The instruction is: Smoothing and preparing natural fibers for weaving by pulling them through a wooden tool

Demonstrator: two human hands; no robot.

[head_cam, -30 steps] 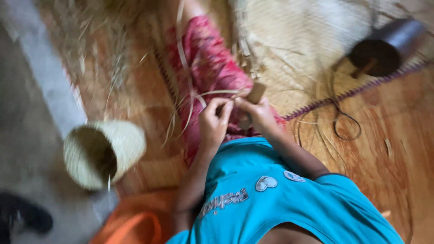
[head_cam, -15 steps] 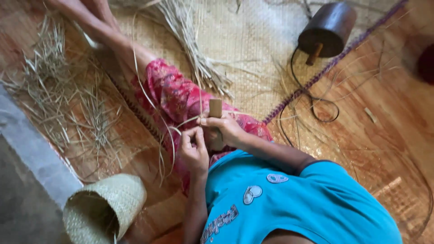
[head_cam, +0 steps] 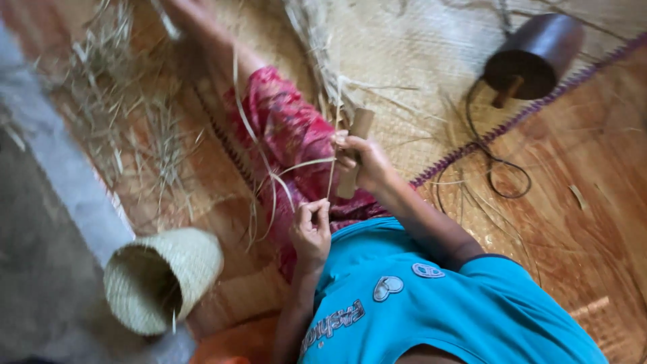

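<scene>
- One woven basket, lying on its side, down and left of the woven mat.
- One woven mat, spread on the floor.
- One dark round pot, at the mat's right edge.
- One dark cord, looped just below the pot, off the mat's edge.
- One wooden block, over the mat's near edge.
- Two hands: left hand, right hand, both near that edge.
- Loose straw: strands scattered left of the mat, too many and too blurred to count.

Warm wooden floor underfoot, a pale woven mat spread across it. A grey concrete strip runs alongside.
</scene>
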